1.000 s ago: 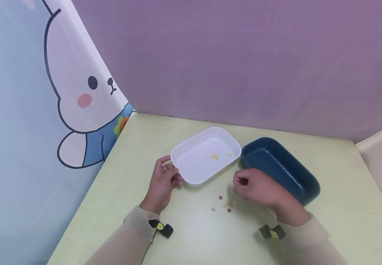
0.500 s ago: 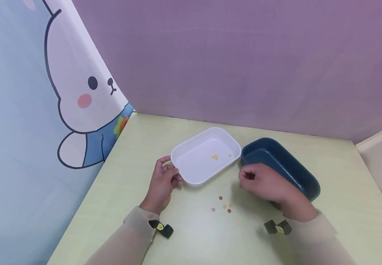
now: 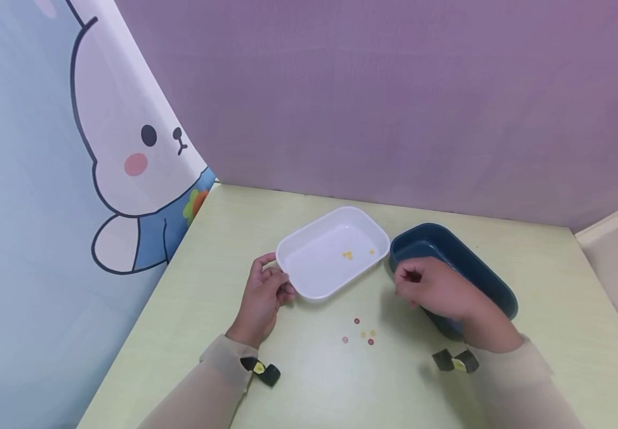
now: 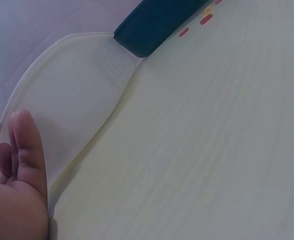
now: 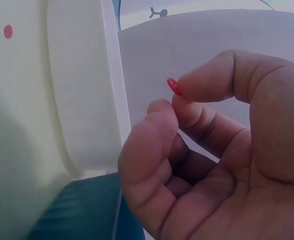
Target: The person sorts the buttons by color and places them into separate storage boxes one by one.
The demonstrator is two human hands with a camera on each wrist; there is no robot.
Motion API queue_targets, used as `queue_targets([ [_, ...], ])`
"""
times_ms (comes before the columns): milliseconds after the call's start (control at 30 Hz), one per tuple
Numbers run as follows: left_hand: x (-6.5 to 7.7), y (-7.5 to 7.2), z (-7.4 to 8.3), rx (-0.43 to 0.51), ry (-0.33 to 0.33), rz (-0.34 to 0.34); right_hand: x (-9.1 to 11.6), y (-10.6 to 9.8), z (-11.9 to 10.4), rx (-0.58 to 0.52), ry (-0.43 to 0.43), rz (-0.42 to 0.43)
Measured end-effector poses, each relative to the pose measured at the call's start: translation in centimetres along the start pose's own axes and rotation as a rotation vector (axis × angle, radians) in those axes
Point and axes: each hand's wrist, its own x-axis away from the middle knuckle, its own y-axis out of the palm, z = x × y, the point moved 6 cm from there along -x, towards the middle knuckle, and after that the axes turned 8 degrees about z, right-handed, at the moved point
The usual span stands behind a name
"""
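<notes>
In the right wrist view, my right hand [image 3: 432,289] pinches a small red button [image 5: 173,86] between thumb and fingertip. This hand is over the near left part of a dark blue tray [image 3: 480,268]. My left hand [image 3: 263,298] holds the near left corner of a white tray [image 3: 309,256], its thumb at the rim and fingers against the outer wall. Several yellow buttons [image 3: 348,255] lie inside the white tray. On the table in front of the trays are red buttons [image 3: 370,342], a pinkish one [image 3: 345,340] and pale yellow ones [image 3: 372,333].
Both trays stand on a pale yellow-green table [image 3: 298,381], their ends close together. A purple panel [image 3: 394,107] rises behind it. To the left hangs a light blue cloth [image 3: 30,238] with a cartoon rabbit print.
My right hand has moved to the right and away from me, from beside the loose buttons to over the dark blue tray. My left hand and the white tray have stayed put.
</notes>
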Motion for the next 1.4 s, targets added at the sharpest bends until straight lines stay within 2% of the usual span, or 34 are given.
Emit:
queue_targets([
  [467, -0.2, 0.0, -0.1, 0.0, -0.001, -0.005, -0.2, -1.6, -0.3, -0.031, 0.039, 0.02],
  [1000, -0.2, -0.2, 0.0, -0.009, -0.007, -0.002, -1.4, -3.7, 1.5, -0.072, 0.081, 0.068],
  [1400, 0.0, -0.1, 0.2, -0.004, -0.006, 0.0, -2.3, -4.6, 2.6, -0.068, 0.123, 0.022],
])
